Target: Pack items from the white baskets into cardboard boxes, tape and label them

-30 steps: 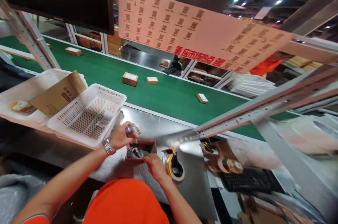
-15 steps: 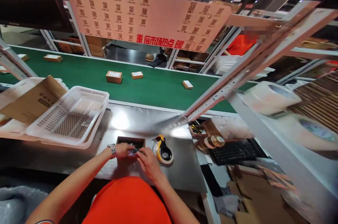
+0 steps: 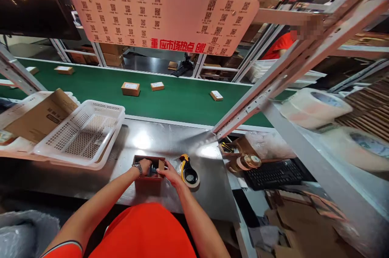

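A small open cardboard box [image 3: 146,183] stands on the steel bench [image 3: 170,140] just in front of me. My left hand [image 3: 146,167], with a metal watch on the wrist, reaches into the box, its fingers curled down over dark packaged contents that I cannot name. My right hand [image 3: 168,173] rests on the box's right rim and flap, fingers bent against it. A yellow and black tape dispenser [image 3: 188,172] lies on the bench right beside my right hand.
A white perforated basket [image 3: 82,134] and a tray holding a cardboard sheet [image 3: 39,114] stand at the left. Beyond the bench a green conveyor [image 3: 182,104] carries small parcels [image 3: 130,88]. A keyboard [image 3: 273,173], tape rolls [image 3: 316,106] and a slanted metal frame [image 3: 273,84] fill the right.
My left hand held a wrapped item above the box a second ago; it is now down inside the box. My right hand has shifted to the box's right flap. The view swung left.
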`<state>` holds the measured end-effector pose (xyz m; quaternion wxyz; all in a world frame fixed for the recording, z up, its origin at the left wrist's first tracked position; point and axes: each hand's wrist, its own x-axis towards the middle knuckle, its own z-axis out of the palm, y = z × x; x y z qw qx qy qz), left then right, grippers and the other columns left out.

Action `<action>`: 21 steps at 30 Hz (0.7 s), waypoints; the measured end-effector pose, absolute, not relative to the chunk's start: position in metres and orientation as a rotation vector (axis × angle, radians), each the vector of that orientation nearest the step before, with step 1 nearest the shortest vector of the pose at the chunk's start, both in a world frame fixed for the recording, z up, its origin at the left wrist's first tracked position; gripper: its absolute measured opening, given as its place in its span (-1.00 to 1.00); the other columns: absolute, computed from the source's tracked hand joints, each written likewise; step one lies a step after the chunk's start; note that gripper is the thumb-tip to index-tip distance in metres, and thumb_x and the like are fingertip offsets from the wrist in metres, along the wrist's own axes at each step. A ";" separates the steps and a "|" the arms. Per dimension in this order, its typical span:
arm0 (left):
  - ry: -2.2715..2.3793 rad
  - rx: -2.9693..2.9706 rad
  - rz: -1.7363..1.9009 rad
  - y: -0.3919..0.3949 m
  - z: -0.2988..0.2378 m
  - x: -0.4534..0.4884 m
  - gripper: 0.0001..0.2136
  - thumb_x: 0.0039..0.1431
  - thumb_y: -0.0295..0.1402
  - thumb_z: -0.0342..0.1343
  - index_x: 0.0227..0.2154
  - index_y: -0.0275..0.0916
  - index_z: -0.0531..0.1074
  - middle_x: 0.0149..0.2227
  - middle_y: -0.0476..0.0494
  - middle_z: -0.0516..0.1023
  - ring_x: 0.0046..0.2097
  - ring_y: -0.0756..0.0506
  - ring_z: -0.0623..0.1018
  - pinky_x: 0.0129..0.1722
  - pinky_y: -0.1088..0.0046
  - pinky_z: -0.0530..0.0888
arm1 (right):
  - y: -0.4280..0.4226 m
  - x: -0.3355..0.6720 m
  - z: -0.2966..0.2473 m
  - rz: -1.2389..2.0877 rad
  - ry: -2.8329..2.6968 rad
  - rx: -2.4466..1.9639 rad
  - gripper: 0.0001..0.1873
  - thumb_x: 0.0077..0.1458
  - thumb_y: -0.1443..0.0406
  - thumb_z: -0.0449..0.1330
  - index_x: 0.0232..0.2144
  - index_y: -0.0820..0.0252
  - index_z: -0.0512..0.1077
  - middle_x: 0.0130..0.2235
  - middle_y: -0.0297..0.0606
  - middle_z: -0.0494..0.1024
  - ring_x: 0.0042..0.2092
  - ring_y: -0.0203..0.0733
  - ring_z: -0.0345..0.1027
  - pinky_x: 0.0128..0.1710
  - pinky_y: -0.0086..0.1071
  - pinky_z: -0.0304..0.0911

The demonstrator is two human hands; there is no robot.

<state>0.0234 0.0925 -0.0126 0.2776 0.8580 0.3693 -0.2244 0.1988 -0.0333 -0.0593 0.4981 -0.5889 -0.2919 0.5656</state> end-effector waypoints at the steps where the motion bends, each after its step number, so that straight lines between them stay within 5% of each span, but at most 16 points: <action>1: 0.992 2.304 -0.597 0.092 -0.009 0.021 -0.65 0.21 -0.42 0.35 0.06 -0.26 0.67 0.10 -0.45 0.79 0.23 -0.44 0.74 0.20 0.17 0.64 | -0.033 0.196 -0.060 1.377 -0.674 -1.414 -0.19 -0.09 0.16 0.56 0.22 0.18 0.53 0.04 -0.16 0.75 0.01 0.04 0.64 0.13 0.02 0.51; 7: 0.970 2.358 -0.428 0.064 0.006 0.006 -0.47 0.60 -0.20 -0.02 0.49 -0.29 0.39 0.38 -0.54 0.62 0.37 -0.42 0.62 0.38 0.00 0.52 | -0.037 0.198 -0.068 1.427 -0.587 -1.460 -0.26 -0.20 0.16 0.52 0.12 0.02 0.61 -0.12 -0.27 0.78 -0.10 0.05 0.62 -0.04 -0.11 0.52; 12: 1.095 2.463 -0.350 0.038 0.025 -0.012 -0.33 0.50 -0.21 0.19 0.60 -0.14 0.30 0.58 -0.48 0.38 0.61 -0.51 0.31 0.56 -0.29 0.28 | -0.034 0.188 -0.069 1.420 -0.581 -1.474 -0.20 -0.24 0.13 0.52 0.14 0.04 0.62 -0.17 -0.30 0.78 -0.16 0.01 0.60 -0.09 -0.15 0.47; 16: 0.920 2.478 -0.259 0.042 0.034 -0.026 -0.56 0.54 -0.22 0.15 0.35 -0.19 0.61 0.46 -0.45 0.53 0.47 -0.41 0.51 0.48 0.05 0.46 | -0.031 0.183 -0.063 1.393 -0.665 -1.477 -0.30 -0.20 0.16 0.49 0.09 0.09 0.67 -0.14 -0.30 0.78 -0.14 -0.03 0.56 -0.09 -0.20 0.44; 21: 0.731 2.432 -0.402 0.057 0.020 -0.036 -0.73 0.52 -0.27 0.16 -0.12 -0.15 0.78 0.06 -0.34 0.80 0.24 -0.37 0.70 0.32 0.16 0.57 | -0.031 0.189 -0.057 1.444 -0.769 -1.482 -0.40 -0.11 0.15 0.41 0.04 0.12 0.67 -0.25 -0.34 0.69 -0.23 -0.10 0.46 -0.16 -0.26 0.37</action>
